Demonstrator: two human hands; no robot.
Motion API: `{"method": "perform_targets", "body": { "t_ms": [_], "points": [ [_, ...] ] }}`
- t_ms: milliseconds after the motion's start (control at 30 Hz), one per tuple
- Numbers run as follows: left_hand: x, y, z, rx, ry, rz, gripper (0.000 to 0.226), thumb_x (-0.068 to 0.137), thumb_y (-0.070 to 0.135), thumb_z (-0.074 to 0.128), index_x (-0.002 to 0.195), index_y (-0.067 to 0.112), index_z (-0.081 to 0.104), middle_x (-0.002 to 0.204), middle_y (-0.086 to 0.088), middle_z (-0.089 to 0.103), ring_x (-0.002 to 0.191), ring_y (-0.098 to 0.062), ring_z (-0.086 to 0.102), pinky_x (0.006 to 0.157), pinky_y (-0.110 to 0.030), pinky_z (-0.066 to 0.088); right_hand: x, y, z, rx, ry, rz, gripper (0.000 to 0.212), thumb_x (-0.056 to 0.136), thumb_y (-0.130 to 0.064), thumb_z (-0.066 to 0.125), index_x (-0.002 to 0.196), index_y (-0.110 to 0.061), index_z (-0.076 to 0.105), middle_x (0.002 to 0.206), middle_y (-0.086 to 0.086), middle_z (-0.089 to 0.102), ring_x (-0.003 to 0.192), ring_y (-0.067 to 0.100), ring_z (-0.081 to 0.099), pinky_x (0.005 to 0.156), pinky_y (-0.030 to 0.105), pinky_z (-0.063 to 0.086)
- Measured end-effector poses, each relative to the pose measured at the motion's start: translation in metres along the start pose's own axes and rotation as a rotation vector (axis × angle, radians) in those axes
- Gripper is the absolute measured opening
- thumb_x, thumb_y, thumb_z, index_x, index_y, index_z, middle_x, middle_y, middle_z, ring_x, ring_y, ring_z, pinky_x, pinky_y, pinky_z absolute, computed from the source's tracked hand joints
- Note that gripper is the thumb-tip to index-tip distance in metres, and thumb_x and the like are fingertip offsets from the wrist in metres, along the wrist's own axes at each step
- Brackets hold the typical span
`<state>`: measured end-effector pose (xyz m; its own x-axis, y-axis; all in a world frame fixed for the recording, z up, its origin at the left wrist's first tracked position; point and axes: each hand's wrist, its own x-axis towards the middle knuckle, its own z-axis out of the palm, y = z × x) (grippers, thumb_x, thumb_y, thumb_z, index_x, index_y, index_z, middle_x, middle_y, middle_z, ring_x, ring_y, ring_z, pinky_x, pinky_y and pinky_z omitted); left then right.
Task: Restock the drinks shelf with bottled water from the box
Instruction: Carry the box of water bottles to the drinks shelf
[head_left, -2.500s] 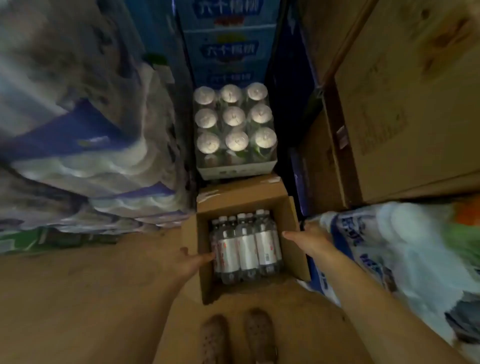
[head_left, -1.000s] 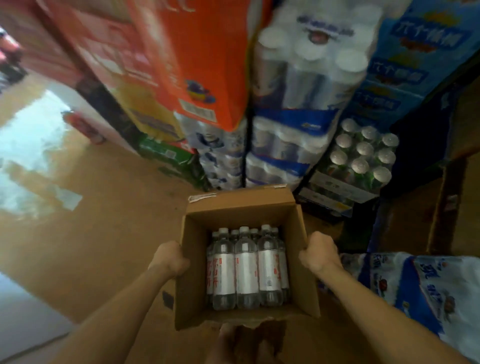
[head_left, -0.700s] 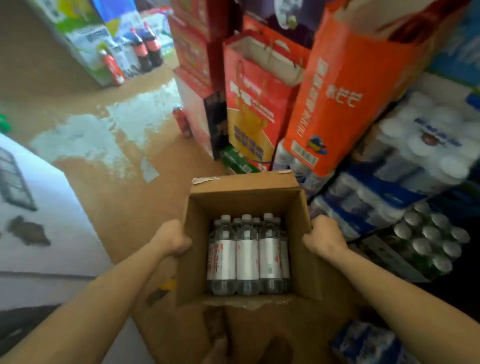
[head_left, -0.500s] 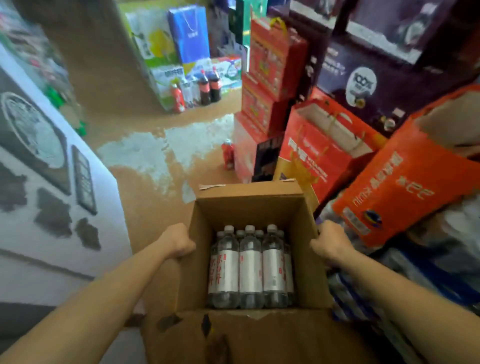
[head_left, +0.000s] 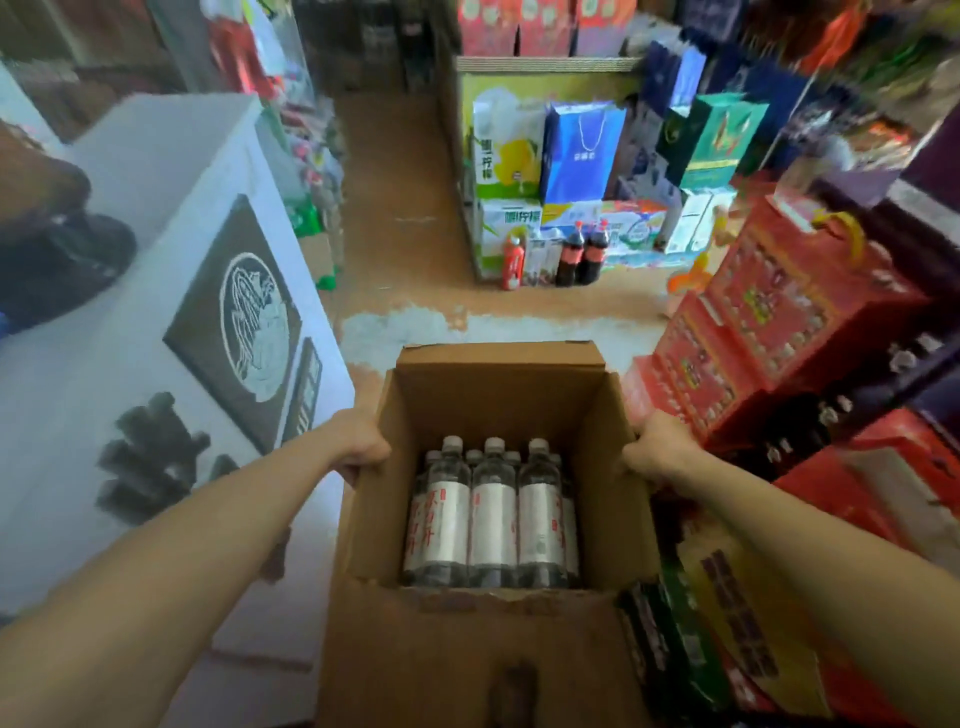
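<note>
Both hands, left and right, grasp the open cardboard box of water bottles, between a white cabinet and stacked red cartons.

Soft, even, moderately bright lighting with a pale glare patch on the floor beyond the cardboard box, whose interior lies shaded; goods around it smear with motion blur, with wide-angle bending toward frame edges.
</note>
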<state>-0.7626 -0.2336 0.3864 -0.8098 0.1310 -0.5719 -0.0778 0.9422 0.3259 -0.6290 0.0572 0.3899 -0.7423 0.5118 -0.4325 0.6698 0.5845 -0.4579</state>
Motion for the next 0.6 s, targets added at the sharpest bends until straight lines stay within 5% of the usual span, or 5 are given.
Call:
{"method": "perform_targets", "body": {
  "t_ms": [133, 233, 367, 467, 600],
  "points": [
    [0.067, 0.021, -0.037, -0.043, -0.011, -0.087, 0.016, 0.079, 0.006, 0.069, 0.079, 0.000, 0.054, 0.065, -0.012, 0.059, 0.049, -0.022, 0.063, 0.042, -0.027, 0.054, 0.092, -0.049, -0.010, 0.016, -0.072, -0.028, 0.009, 0.080, 0.001, 0.063, 0.088, 0.003, 0.062, 0.082, 0.020, 0.066, 0.066, 0.032, 0.068, 0.054, 0.040, 0.060],
    [0.118, 0.038, -0.070, -0.041, 0.000, -0.128, 0.022, 0.078, 0.010, 0.071, 0.069, 0.001, 0.053, 0.065, -0.010, 0.061, 0.045, -0.018, 0.061, 0.034, -0.023, 0.046, 0.160, -0.091, -0.026, -0.022, -0.079, -0.069, 0.004, 0.077, 0.001, 0.063, 0.079, 0.004, 0.065, 0.078, 0.023, 0.068, 0.062, 0.033, 0.069, 0.056, 0.044, 0.060],
    [0.188, 0.065, -0.124, -0.040, 0.023, -0.142, 0.025, 0.077, 0.012, 0.073, 0.069, 0.002, 0.052, 0.067, -0.008, 0.059, 0.042, -0.014, 0.056, 0.031, -0.019, 0.039, 0.241, -0.156, -0.055, -0.022, -0.123, -0.096, 0.014, 0.077, 0.005, 0.061, 0.064, 0.001, 0.058, 0.051, 0.012, 0.058, 0.033, 0.018, 0.056, 0.033, 0.021, 0.044],
    [0.239, 0.085, -0.161, -0.046, 0.009, -0.169, 0.024, 0.076, 0.012, 0.073, 0.070, 0.001, 0.053, 0.053, -0.006, 0.057, 0.036, -0.013, 0.056, 0.029, -0.020, 0.039, 0.301, -0.200, -0.069, -0.024, -0.161, -0.083, 0.008, 0.077, 0.006, 0.061, 0.071, 0.002, 0.059, 0.050, 0.011, 0.057, 0.033, 0.018, 0.055, 0.033, 0.020, 0.042],
    [0.322, 0.110, -0.216, -0.079, -0.019, -0.204, 0.025, 0.076, 0.014, 0.074, 0.089, 0.000, 0.058, 0.071, -0.010, 0.064, 0.054, -0.019, 0.065, 0.045, -0.025, 0.052, 0.392, -0.264, -0.087, -0.061, -0.192, -0.092, 0.010, 0.073, 0.005, 0.065, 0.066, 0.001, 0.059, 0.051, 0.010, 0.057, 0.031, 0.015, 0.054, 0.032, 0.020, 0.041]
  ]
}}
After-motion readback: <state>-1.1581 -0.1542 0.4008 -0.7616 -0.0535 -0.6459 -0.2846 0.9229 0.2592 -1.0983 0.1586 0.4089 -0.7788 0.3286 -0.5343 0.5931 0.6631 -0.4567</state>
